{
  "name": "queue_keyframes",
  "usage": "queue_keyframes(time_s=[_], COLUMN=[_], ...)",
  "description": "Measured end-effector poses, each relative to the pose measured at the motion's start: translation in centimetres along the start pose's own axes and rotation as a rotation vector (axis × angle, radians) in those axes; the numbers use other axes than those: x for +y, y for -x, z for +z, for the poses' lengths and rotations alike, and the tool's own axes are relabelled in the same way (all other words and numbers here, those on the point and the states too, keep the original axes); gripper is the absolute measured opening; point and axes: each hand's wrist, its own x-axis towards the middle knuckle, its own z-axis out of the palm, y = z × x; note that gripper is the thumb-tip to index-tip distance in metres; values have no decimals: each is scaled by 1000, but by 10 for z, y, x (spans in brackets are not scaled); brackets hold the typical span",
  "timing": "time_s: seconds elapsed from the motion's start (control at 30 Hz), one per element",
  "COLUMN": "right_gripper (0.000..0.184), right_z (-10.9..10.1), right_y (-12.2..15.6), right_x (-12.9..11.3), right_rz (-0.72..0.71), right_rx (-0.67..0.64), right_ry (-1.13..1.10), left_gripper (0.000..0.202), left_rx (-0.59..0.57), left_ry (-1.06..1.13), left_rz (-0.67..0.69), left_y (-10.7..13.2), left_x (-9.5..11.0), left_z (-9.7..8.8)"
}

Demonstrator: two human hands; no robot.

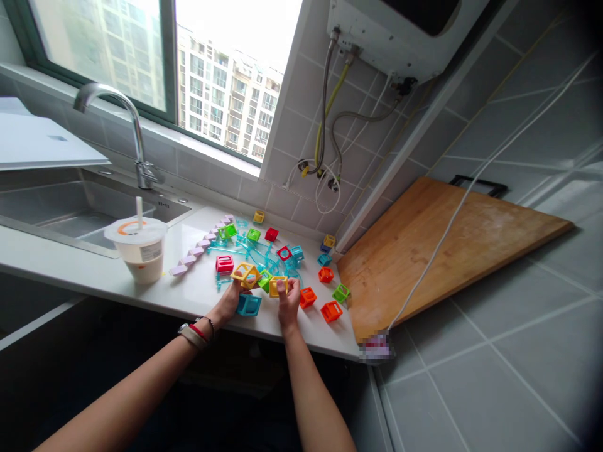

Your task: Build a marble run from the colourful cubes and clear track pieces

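Observation:
My left hand point(228, 302) is closed on a yellow open-sided toy cube point(245, 274), held over the counter's front edge. My right hand point(289, 302) pinches another yellow toy cube point(277, 287) between thumb and fingers. Between the two sits a green cube point(265, 280); whether it is joined to either one, I cannot tell. A blue cube point(249, 305) shows just below and beside my left fingers, and its link to the held cube is unclear. A red cube point(225, 264) lies beyond my left hand. An orange cube point(308, 297) stands right of my right hand.
Clear blue track pieces point(257, 254) and several coloured cubes spread over the white counter point(188, 295). A strip of pale triangular pieces point(198, 250) lies left, near a lidded drink cup point(141, 251). The sink point(94, 245) is further left; a wooden board point(424, 251) leans at right.

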Motion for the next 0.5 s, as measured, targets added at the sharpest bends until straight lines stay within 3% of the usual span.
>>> queue_keyframes(time_s=[0.23, 0.5], right_gripper=[39, 46], right_z=[-8, -5], right_y=[6, 3], right_x=[3, 9], right_rz=[-45, 122], right_rx=[60, 21], right_ry=[56, -84], left_gripper=[98, 93], left_rx=[50, 3], left_ry=[-18, -116], left_rz=[33, 13], left_y=[-7, -10], left_x=[-7, -5], left_z=[-4, -6])
